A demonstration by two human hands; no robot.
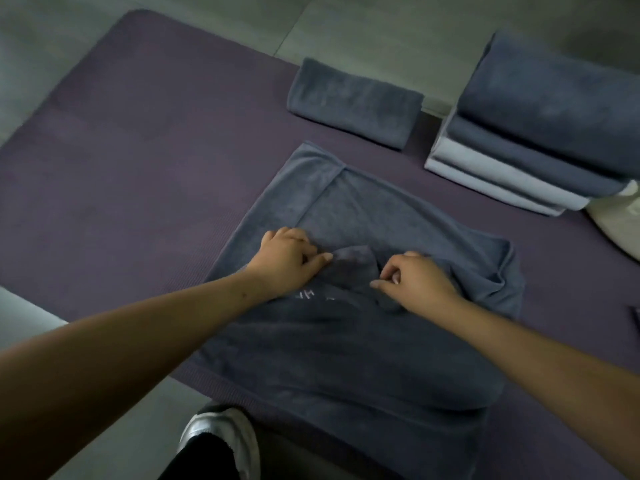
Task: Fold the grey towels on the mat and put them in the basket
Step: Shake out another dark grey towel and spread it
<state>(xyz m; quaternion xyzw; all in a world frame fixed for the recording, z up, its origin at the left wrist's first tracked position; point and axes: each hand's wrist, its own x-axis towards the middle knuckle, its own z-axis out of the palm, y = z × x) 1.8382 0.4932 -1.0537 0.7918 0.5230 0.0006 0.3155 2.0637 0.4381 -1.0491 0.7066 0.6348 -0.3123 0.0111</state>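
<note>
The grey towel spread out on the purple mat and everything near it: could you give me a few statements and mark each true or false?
1. Both hands pinch the spread towel. True: the left hand and right hand each have a grip on its fabric near the middle.
2. A single folded towel lies on the mat beyond the spread one. True.
3. The stack of towels sits to the person's left. False: it is at the right.
4. The mat is bright green. False: it is purple.
5. The spread towel lies perfectly flat. False: it is bunched between the hands and at its right edge.
</note>
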